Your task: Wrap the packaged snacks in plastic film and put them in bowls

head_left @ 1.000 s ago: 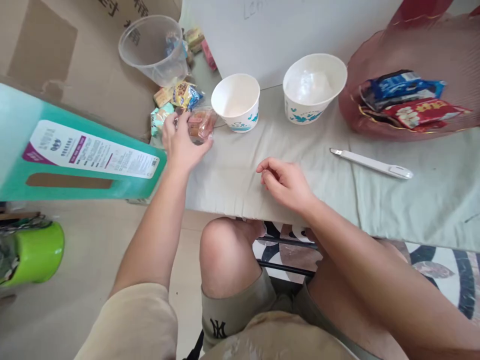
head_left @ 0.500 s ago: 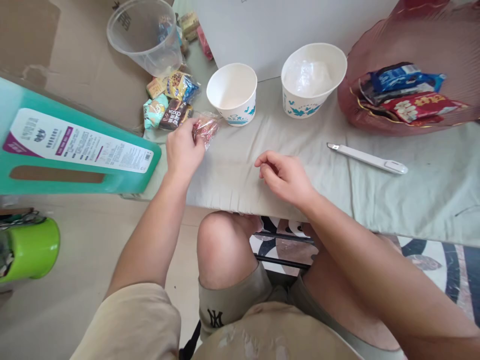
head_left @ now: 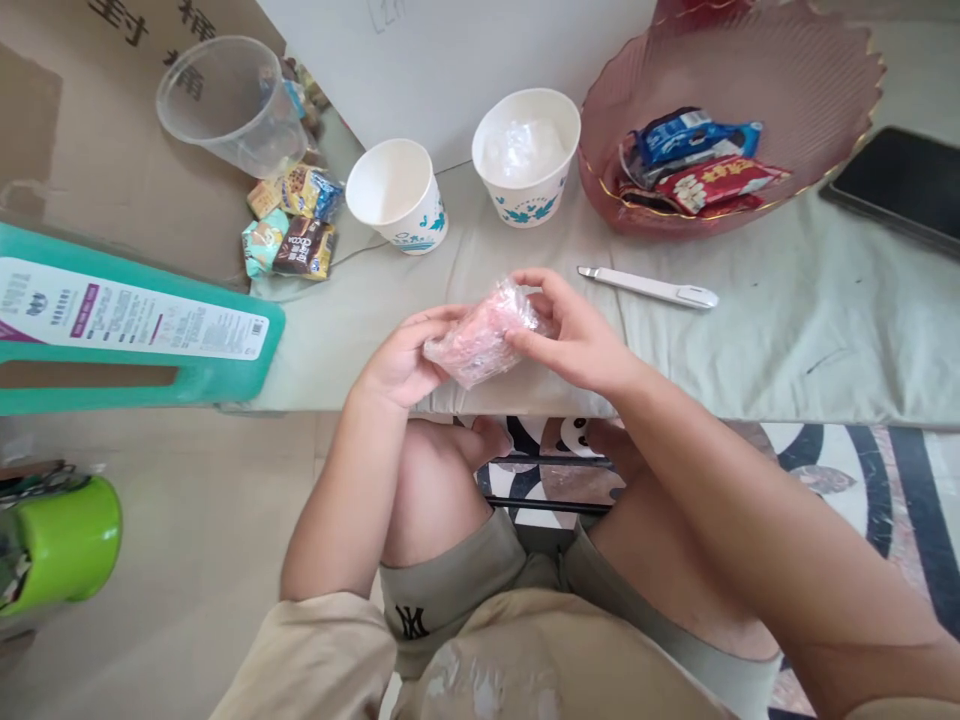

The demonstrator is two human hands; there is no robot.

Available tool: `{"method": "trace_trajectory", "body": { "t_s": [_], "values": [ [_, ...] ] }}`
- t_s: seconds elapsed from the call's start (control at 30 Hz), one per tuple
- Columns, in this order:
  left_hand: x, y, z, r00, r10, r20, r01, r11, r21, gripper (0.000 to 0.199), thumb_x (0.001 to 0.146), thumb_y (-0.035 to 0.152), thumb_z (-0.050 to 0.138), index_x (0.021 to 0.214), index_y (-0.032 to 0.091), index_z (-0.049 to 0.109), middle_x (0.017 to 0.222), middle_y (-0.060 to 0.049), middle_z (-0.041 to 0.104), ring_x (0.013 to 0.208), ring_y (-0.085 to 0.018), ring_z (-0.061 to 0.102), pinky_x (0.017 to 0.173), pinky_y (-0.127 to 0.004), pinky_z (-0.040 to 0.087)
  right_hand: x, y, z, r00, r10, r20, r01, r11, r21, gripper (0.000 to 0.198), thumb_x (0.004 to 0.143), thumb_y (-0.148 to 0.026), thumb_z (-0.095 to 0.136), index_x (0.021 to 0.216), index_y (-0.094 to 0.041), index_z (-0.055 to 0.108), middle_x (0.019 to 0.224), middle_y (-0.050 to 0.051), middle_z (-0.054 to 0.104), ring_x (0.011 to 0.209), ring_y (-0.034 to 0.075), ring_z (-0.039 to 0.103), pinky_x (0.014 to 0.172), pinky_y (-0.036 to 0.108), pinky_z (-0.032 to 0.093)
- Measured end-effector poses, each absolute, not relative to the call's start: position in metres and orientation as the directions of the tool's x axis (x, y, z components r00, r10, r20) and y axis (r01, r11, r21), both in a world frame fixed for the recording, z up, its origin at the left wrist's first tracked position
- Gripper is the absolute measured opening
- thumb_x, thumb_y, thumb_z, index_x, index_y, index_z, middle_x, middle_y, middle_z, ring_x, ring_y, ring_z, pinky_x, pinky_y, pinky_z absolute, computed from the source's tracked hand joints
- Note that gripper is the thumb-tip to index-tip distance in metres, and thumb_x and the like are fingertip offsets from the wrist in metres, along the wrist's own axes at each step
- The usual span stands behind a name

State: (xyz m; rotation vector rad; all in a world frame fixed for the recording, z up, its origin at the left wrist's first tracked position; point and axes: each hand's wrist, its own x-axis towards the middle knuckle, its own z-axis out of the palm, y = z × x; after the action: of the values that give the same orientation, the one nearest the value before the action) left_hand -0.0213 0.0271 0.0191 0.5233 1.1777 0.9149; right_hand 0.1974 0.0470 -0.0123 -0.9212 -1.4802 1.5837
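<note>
Table [head_left: 787, 370]: lay under a pale green cloth, its near edge facing the seated person
Cardboard box [head_left: 112, 180]: rose behind the left corner of the table
Pink bowl [head_left: 750, 60]: sat back from the near edge, toward the right end, with blue and red packets [head_left: 712, 182] inside
Clear tub [head_left: 277, 150]: stood tilted beside the cardboard box, toward the far left corner
Left hand [head_left: 405, 350]: grasped the left end of the wrapped packet, palm partly turned up
Right hand [head_left: 581, 340]: pinched the opposite end, thumb apart from the fingers
Paper cups [head_left: 390, 185]: stood apart from each other, left of the bowl; the right one contained shiny clear plastic
Wrapped packet [head_left: 480, 340]: pink under crinkled clear film, was held between both hands above the near edge
White tool [head_left: 649, 287]: lay between the bowl and the near edge
Snack packets [head_left: 304, 245]: clustered near the left end, before the tub
</note>
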Motion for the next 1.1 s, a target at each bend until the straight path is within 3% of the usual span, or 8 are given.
{"method": "trace_trajectory", "body": {
  "t_s": [0.13,0.27,0.43,0.53,0.63,0.73,0.9,1.1],
  "values": [
    [0.015,0.05,-0.004,0.153,0.915,-0.373,-0.375,0.403,0.835,0.042,0.076,0.054,0.082,0.1,0.02,0.075,0.102,-0.008,0.081,0.095,-0.026,0.078,0.077,-0.034,0.065,0.208,0.054,-0.015,-0.191,0.97,-0.154,-0.076,-0.171,-0.982,0.035,0.083,-0.042,0.066,0.111,-0.024,0.055,0.109,0.006,0.07,0.093,0.023,0.067,0.069,0.034,0.056],
    [0.03,0.065,-0.026,0.094,0.978,-0.188,-0.276,0.207,0.939,0.06,0.061,0.047,0.098,0.108,0.025,0.067,0.105,-0.005,0.078,0.099,-0.025,0.078,0.082,-0.033,0.064,0.221,0.057,-0.011,-0.069,0.994,-0.082,0.223,-0.065,-0.973,0.026,0.085,-0.041,0.065,0.102,-0.023,0.057,0.101,0.007,0.071,0.089,0.024,0.066,0.075,0.039,0.055],
    [0.019,0.078,-0.044,-0.097,0.994,0.058,-0.062,-0.064,0.996,0.07,0.067,0.061,0.093,0.121,0.032,0.058,0.103,-0.003,0.073,0.094,-0.023,0.076,0.079,-0.034,0.063,0.244,0.061,-0.01,-0.06,0.991,0.121,0.747,0.125,-0.653,0.024,0.088,-0.032,0.061,0.107,-0.018,0.066,0.107,0.015,0.071,0.101,0.033,0.065,0.094,0.052,0.049],
    [0.013,0.082,-0.052,-0.143,0.977,0.157,0.093,-0.145,0.985,0.069,0.075,0.066,0.086,0.128,0.033,0.055,0.107,-0.004,0.069,0.095,-0.022,0.074,0.08,-0.034,0.062,0.257,0.066,-0.018,0.017,0.995,0.097,0.884,0.03,-0.466,0.03,0.089,-0.028,0.06,0.115,-0.016,0.068,0.118,0.02,0.068,0.114,0.041,0.06,0.096,0.058,0.046],
    [0.007,0.084,-0.059,-0.156,0.96,0.233,0.223,-0.196,0.955,0.07,0.078,0.069,0.082,0.131,0.031,0.055,0.113,-0.007,0.067,0.102,-0.023,0.073,0.082,-0.033,0.062,0.264,0.067,-0.026,0.04,0.997,0.068,0.92,-0.01,-0.391,0.026,0.092,-0.027,0.057,0.111,-0.016,0.071,0.119,0.021,0.068,0.117,0.043,0.058,0.095,0.059,0.045],
    [0.0,0.085,-0.063,-0.136,0.954,0.266,0.285,-0.219,0.933,0.07,0.081,0.071,0.078,0.132,0.028,0.057,0.117,-0.008,0.067,0.108,-0.025,0.072,0.087,-0.035,0.063,0.265,0.064,-0.027,0.002,0.992,0.125,0.893,0.055,-0.447,0.024,0.096,-0.029,0.055,0.109,-0.019,0.072,0.112,0.018,0.071,0.109,0.038,0.062,0.093,0.053,0.047],
    [0.0,0.08,-0.065,-0.029,0.935,0.354,0.307,-0.329,0.893,0.077,0.082,0.072,0.076,0.142,0.03,0.053,0.132,-0.011,0.065,0.121,-0.029,0.07,0.098,-0.041,0.062,0.246,0.053,-0.015,-0.158,0.967,0.202,0.606,0.256,-0.753,0.031,0.1,-0.04,0.053,0.118,-0.022,0.071,0.088,0.006,0.073,0.074,0.02,0.062,0.071,0.033,0.047],
    [0.008,0.074,-0.065,0.063,0.928,0.368,0.311,-0.369,0.876,0.072,0.087,0.069,0.071,0.146,0.031,0.053,0.134,-0.011,0.065,0.118,-0.028,0.072,0.093,-0.037,0.064,0.218,0.048,-0.003,-0.254,0.962,0.099,0.44,0.206,-0.874,0.037,0.098,-0.047,0.054,0.097,-0.017,0.077,0.064,-0.001,0.061,0.057,0.012,0.048,0.061,0.028,0.036]
  ]
}}
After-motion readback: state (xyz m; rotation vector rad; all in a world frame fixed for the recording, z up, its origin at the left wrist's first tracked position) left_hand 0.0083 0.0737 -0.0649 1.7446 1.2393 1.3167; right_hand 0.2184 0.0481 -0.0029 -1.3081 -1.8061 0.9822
